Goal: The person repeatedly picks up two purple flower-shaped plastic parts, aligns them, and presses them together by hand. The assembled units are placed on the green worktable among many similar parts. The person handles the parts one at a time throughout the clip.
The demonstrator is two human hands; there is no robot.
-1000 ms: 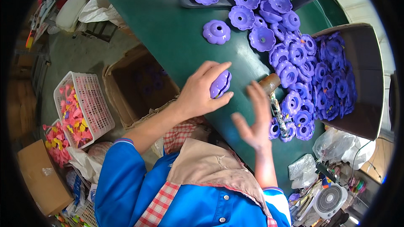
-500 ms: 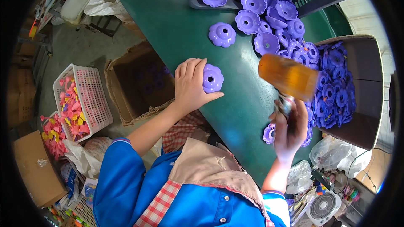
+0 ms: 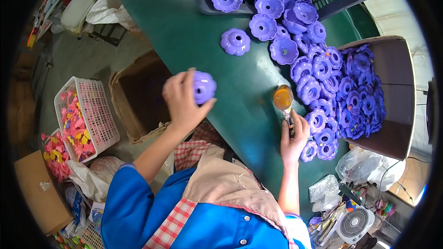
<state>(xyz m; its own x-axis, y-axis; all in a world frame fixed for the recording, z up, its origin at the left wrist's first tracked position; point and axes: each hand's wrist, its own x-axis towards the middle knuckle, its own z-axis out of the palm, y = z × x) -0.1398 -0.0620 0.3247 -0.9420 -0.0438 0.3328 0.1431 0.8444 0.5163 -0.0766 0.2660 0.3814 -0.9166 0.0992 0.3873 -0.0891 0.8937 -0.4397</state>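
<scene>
Left hand [image 3: 182, 99] now pinches 1 purple flower piece [image 3: 203, 87] higher; right hand's [image 3: 293, 136] grip seemingly clasps the lowered orange-headed tool [image 3: 283, 99].

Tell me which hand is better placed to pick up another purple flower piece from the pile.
Probably the right hand: it sits beside the pile of purple flower pieces, though it grips an orange-headed tool. The left hand already holds a purple flower piece.

Counted: two hands, left [image 3: 182, 99] and right [image 3: 294, 136]. One purple flower-shaped piece [image 3: 203, 87] in hand; one orange-headed tool [image 3: 283, 99]. One lone purple piece [image 3: 235, 41] mid-tabletop; heaped pieces [image 3: 323, 74] toward far right edge too many to count. Two cardboard boxes [image 3: 138, 97] [image 3: 392, 64]; one white basket [image 3: 87, 115].
</scene>
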